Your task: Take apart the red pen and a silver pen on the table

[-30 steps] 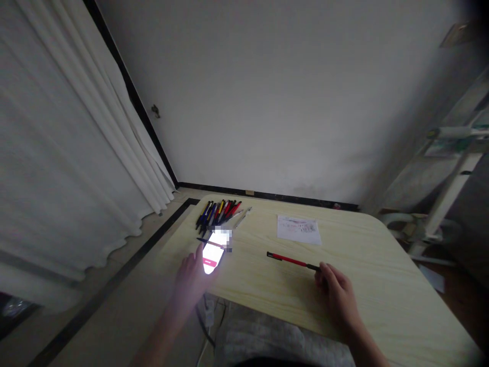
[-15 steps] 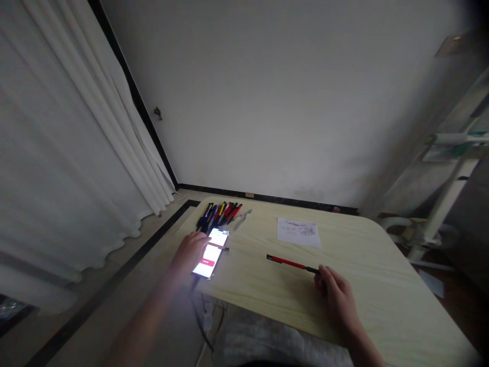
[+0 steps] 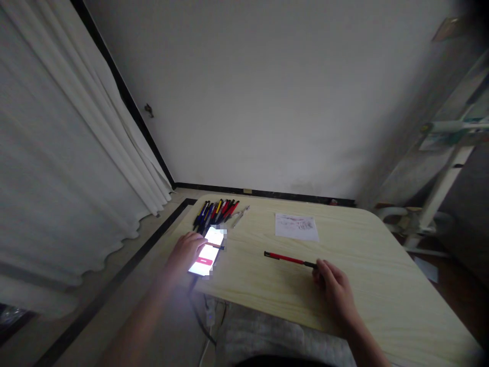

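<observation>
In my right hand (image 3: 334, 285) a red pen (image 3: 286, 258) is pinched by its dark end, its black clip end pointing left above the table. My left hand (image 3: 187, 251) reaches over the left edge of a lit phone (image 3: 214, 237). Its fingers are closed on a slim pen-like stick (image 3: 216, 246), which crosses the bright screen and ends in a dark tip; its exact kind is too small to make out. Just beyond the phone, several pens (image 3: 214, 211) in blue, yellow, red and black lie side by side. A pale, clear pen-like piece (image 3: 240, 216) rests to their right.
A sheet of paper (image 3: 296, 227) with scribbles lies towards the back of the wooden-topped table (image 3: 252, 285). Cables (image 3: 198, 318) hang below the front left edge. White curtains (image 3: 76, 127) are at left, and a white metal frame (image 3: 435, 199) stands at right.
The view has shifted slightly, so the table things appear a little further left. Both hands keep their hold and hardly move relative to the table.
</observation>
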Demonstrator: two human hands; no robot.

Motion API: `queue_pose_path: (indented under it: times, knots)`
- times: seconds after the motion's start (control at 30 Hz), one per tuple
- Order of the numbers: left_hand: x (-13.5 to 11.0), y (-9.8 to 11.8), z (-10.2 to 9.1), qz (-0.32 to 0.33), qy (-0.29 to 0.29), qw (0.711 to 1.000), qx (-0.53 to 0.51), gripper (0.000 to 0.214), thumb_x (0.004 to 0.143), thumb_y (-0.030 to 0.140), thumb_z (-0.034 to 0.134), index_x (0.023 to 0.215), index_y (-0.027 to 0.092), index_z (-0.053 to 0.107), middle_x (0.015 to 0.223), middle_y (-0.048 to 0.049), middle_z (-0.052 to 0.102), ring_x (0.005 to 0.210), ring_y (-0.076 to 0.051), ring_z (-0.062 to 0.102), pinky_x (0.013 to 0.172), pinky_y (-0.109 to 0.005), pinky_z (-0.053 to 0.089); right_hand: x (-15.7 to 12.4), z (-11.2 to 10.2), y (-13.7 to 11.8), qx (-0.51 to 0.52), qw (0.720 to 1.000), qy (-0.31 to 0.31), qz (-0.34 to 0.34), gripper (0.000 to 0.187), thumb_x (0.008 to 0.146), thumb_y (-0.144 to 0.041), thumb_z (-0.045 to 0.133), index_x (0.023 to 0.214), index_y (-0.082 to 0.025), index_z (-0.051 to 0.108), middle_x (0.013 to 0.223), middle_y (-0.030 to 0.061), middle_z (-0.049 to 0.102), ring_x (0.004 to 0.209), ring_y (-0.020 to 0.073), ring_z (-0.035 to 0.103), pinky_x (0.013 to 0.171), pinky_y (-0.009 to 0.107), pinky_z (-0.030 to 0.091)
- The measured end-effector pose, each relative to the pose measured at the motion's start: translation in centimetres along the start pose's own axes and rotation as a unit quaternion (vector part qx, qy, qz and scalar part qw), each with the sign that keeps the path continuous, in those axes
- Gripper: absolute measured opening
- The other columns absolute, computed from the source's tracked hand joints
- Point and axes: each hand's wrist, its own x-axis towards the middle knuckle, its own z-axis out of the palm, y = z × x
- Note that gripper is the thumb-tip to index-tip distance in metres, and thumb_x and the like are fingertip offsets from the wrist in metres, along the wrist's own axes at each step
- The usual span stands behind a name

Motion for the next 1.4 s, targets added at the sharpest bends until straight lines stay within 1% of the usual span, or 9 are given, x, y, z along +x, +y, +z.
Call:
queue_pose_path:
  times: [0.53,0.63,0.7,0.8,0.93,1.0,1.07,1.17,1.4]
  knots:
    - [0.0,0.6,-0.7,-0.018,0.020,1.000,-0.016,0.024,0.082,0.016,0.043,0.094,0.018,0.064,0.091,-0.0082,0.063,0.089,-0.019,0.054,0.082,-0.035,0.041,0.0,0.1,-0.2,0.008,1.000,0.014,0.017,0.040,0.081,-0.050,0.045,0.058,-0.017,0.048,0.052,-0.0013,0.043,0.047,0.0111,0.037,0.045,0.023,0.029]
    - [-0.4,1.4,-1.5,-0.050,0.061,0.995,-0.059,0.022,0.081,0.022,0.046,0.093,0.018,0.064,0.093,-0.0086,0.062,0.091,-0.020,0.054,0.084,-0.036,0.040,0.0,0.1,-0.1,0.010,1.000,0.015,0.012,0.041,0.081,-0.050,0.045,0.057,-0.018,0.047,0.052,-0.0015,0.043,0.046,0.0111,0.037,0.045,0.023,0.030]
    - [-0.8,3.1,-1.8,-0.089,0.097,0.983,-0.128,0.023,0.081,0.027,0.048,0.094,0.018,0.063,0.094,-0.0085,0.062,0.092,-0.021,0.054,0.083,-0.034,0.042,0.0,0.2,-0.2,0.013,1.000,0.012,0.009,0.041,0.081,-0.050,0.046,0.057,-0.018,0.047,0.052,-0.0017,0.043,0.047,0.0110,0.038,0.045,0.023,0.030]
    - [-1.3,7.6,-0.9,-0.154,0.088,0.936,-0.303,0.025,0.082,0.036,0.046,0.083,0.018,0.062,0.080,-0.0054,0.064,0.074,-0.017,0.059,0.066,-0.027,0.046,0.1,0.3,-0.3,0.022,1.000,0.008,0.012,0.040,0.081,-0.050,0.045,0.057,-0.017,0.047,0.051,-0.0023,0.042,0.046,0.0106,0.038,0.045,0.022,0.029]
    - [-0.3,15.0,2.6,-0.201,-0.014,0.831,-0.519,0.040,0.078,0.050,0.044,0.057,0.017,0.050,0.049,0.0006,0.050,0.045,-0.011,0.050,0.043,-0.021,0.040,0.2,0.5,-0.5,0.024,0.999,0.021,-0.007,0.043,0.081,-0.051,0.044,0.055,-0.017,0.046,0.049,-0.0026,0.042,0.045,0.0099,0.037,0.044,0.022,0.029]
    - [0.9,18.0,4.3,-0.218,-0.081,0.775,-0.588,0.044,0.075,0.058,0.043,0.061,0.017,0.049,0.048,0.0021,0.048,0.036,-0.009,0.046,0.031,-0.018,0.031,0.2,0.6,-0.7,0.033,0.999,0.023,-0.021,0.045,0.082,-0.051,0.042,0.054,-0.017,0.045,0.048,-0.0025,0.042,0.044,0.0100,0.038,0.044,0.022,0.029]
    - [2.4,20.1,5.3,-0.223,-0.111,0.738,-0.628,0.047,0.072,0.062,0.041,0.071,0.016,0.051,0.052,0.0022,0.049,0.034,-0.010,0.046,0.025,-0.017,0.029,0.3,0.7,-0.8,0.042,0.998,0.025,-0.028,0.046,0.082,-0.053,0.040,0.053,-0.017,0.045,0.047,-0.0025,0.042,0.043,0.0098,0.038,0.043,0.022,0.028]
    - [4.7,21.5,6.1,-0.204,-0.098,0.724,-0.651,0.049,0.069,0.062,0.048,0.078,0.014,0.055,0.056,0.0014,0.051,0.038,-0.011,0.051,0.025,-0.017,0.032,0.6,0.8,-0.7,0.052,0.998,0.034,-0.031,0.047,0.080,-0.055,0.041,0.053,-0.017,0.046,0.046,-0.0030,0.041,0.041,0.0091,0.036,0.041,0.021,0.027]
    - [7.1,21.8,7.4,-0.250,-0.020,0.678,-0.691,0.051,0.068,0.061,0.048,0.064,0.011,0.058,0.045,0.0007,0.051,0.033,-0.010,0.047,0.029,-0.019,0.033,1.9,1.4,-0.6,0.063,0.997,0.045,-0.031,0.049,0.078,-0.058,0.042,0.052,-0.017,0.046,0.042,-0.0031,0.042,0.037,0.0085,0.036,0.038,0.021,0.025]
